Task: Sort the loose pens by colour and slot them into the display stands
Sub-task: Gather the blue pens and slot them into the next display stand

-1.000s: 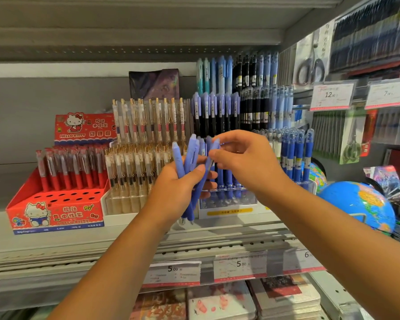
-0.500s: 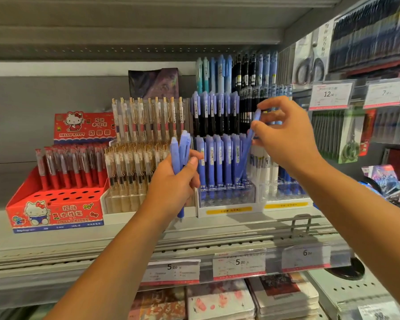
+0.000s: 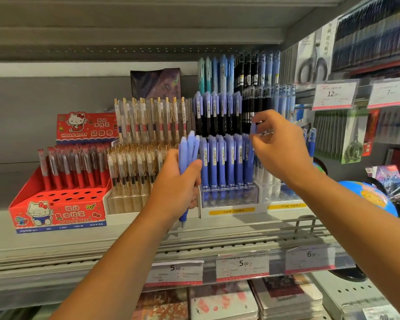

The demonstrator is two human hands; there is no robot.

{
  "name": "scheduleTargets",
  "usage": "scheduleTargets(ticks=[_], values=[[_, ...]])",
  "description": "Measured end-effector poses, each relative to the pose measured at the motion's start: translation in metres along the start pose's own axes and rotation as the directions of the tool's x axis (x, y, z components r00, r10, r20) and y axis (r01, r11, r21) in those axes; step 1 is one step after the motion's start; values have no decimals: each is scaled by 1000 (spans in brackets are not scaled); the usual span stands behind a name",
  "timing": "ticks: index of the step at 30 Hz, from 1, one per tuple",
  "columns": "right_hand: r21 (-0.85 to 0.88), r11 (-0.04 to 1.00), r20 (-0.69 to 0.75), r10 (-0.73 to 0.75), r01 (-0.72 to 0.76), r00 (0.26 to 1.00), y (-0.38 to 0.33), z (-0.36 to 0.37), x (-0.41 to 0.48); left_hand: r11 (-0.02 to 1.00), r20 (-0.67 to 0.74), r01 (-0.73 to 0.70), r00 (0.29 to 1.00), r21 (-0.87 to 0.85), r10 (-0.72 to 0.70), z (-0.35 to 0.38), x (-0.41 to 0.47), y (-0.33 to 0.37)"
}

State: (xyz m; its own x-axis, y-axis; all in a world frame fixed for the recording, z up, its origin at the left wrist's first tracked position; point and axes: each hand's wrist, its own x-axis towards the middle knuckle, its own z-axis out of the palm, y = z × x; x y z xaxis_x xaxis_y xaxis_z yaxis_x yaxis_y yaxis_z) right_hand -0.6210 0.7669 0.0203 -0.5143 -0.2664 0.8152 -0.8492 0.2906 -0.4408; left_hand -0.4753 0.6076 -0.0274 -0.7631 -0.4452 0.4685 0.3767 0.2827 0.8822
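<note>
Left hand (image 3: 178, 188) up from 7 o'clock, forearm sloping, grip clenched round a bundle (image 3: 188, 151) of blue pens, upright, tips out below the fist. Right hand (image 3: 281, 146) in from 4 o'clock, wrist bent, thumb and forefinger pinching the top of one pen (image 3: 253, 130) at the 3 o'clock end of the stand's (image 3: 229, 200) front blue row. Bundle just at 9 o'clock of that stand, above the shelf (image 3: 240, 224).

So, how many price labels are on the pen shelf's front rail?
3. The first 5.00 label beside the left forearm, the second 5.00 label right of it, the label marked 6 furthest right. The forearm may hide another.
</note>
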Motion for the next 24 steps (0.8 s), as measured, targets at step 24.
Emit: scheduleTargets(ticks=[24], values=[[-360, 930, 164, -14, 73, 986, -35, -9, -13, 996, 23, -41, 999, -81, 43, 2, -4, 6]])
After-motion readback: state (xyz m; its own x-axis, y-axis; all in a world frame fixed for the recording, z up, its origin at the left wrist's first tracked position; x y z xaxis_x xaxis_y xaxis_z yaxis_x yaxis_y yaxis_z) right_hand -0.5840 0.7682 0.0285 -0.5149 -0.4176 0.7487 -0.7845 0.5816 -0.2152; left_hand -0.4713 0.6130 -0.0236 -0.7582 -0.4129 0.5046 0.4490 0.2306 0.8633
